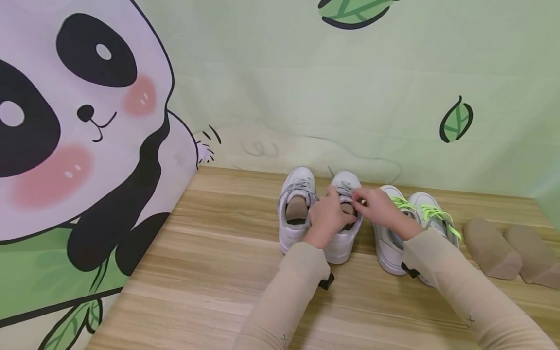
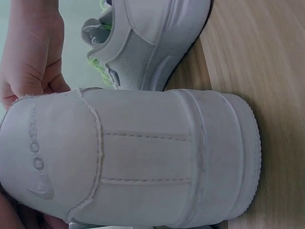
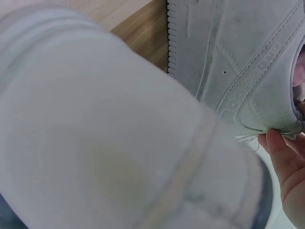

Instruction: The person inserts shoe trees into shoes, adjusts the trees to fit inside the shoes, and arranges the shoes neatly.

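the right hand (image 1: 373, 205) pinches the edge of a white shoe (image 1: 340, 249) left of the green-laced shoes (image 1: 433, 214); the left hand (image 1: 329, 214) lies over it, grip unclear.

Both forearms (image 1: 280, 296) are extended forward and angled toward each other. The left hand (image 1: 329, 214) is held back uppermost, its index finger straightened ahead and its thumb spread rightward. The right hand (image 1: 374, 204) is placed just right of the left fingers, thumb and index finger pinched together.
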The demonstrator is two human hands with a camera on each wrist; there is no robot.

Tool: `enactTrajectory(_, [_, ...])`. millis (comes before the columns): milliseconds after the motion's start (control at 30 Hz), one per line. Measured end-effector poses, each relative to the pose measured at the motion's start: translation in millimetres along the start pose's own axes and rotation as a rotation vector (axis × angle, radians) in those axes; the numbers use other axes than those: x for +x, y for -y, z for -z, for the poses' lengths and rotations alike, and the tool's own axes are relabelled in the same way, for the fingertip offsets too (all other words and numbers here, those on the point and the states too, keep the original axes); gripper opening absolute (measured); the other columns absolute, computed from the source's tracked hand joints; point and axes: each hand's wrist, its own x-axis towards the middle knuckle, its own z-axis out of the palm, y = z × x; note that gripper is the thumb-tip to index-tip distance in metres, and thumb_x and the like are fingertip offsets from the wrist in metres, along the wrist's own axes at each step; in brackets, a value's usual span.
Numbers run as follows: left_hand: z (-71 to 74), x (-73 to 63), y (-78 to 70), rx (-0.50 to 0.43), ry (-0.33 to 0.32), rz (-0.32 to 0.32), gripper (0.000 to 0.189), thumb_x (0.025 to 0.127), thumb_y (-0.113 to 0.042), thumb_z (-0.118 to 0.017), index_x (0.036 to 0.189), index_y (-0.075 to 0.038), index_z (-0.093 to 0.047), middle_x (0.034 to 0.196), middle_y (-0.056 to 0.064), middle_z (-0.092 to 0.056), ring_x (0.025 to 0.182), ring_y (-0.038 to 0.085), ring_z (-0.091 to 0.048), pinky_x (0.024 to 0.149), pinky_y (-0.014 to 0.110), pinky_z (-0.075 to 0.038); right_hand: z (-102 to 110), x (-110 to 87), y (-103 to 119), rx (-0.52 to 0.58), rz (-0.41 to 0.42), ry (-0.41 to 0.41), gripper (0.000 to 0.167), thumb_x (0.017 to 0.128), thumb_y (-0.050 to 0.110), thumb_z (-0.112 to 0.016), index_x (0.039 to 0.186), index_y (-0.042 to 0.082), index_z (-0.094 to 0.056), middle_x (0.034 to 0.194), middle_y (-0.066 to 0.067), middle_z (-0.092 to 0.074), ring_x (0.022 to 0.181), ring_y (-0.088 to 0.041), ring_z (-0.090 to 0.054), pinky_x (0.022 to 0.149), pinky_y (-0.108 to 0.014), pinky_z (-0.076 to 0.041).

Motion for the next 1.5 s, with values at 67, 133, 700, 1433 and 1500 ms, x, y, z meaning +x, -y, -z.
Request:
enactTrajectory(67, [-1.0,0.0,-0.9,0.035,-0.004,-0.015,0.071,0.065,-0.054,-0.069,0.114,-0.015,-0.035,0.09,0.004,-0.064,0.077,0.02,-0.061,0.054,0.033,-0.042,0,-0.9,1,0.002,0.012,-0.009,0.01,0.078,0.002,-0.058,0.07,0.007,-0.055,0.069,-0.005,-0.059,0.056,-0.012,-0.045,0.054,-0.026,-0.038])
enactTrajectory(133, [-2.2,0.4,-2.2,0.061,-0.01,-0.026,0.071,0.067,-0.054,-0.067,0.117,-0.014,-0.035,0.089,0.003,-0.064,0.076,0.019,-0.061,0.055,0.032,-0.042,0,-1.6,1,-0.002,0.02,-0.019,0.01,0.078,0.001,-0.057,0.07,0.007,-0.055,0.068,-0.005,-0.059,0.055,-0.011,-0.045,0.054,-0.026,-0.038])
enactTrajectory(700, [-5.1,5.4,-10.5,0.142,0.042,-0.006,0.068,0.076,-0.049,-0.06,0.128,-0.015,-0.032,0.091,0.001,-0.066,0.078,0.021,-0.06,0.055,0.033,-0.041,-3,-5.5,3,-0.029,0.082,-0.073,0.011,0.079,-0.002,-0.055,0.07,0.005,-0.054,0.065,-0.005,-0.054,0.055,-0.011,-0.043,0.053,-0.026,-0.038])
enactTrajectory(1433, [-9.4,4.9,-8.9,0.023,-0.008,-0.004,0.062,0.074,-0.045,-0.064,0.119,-0.013,-0.035,0.093,0.006,-0.065,0.082,0.021,-0.062,0.06,0.032,-0.045,-17,-13.5,0,-0.14,0.225,-0.281,0.01,0.075,-0.001,-0.058,0.07,0.004,-0.051,0.101,-0.02,-0.063,0.069,-0.028,-0.062,0.052,-0.034,-0.045])
enactTrajectory(1500, [-9.2,5.0,-7.5,0.008,-0.018,-0.008,0.063,0.073,-0.045,-0.065,0.119,-0.013,-0.035,0.093,0.007,-0.065,0.081,0.021,-0.062,0.06,0.032,-0.046,-18,-13.4,0,-0.147,0.23,-0.284,0.009,0.075,0.0,-0.059,0.07,0.003,-0.052,0.101,-0.02,-0.063,0.075,-0.03,-0.063,0.054,-0.035,-0.046])
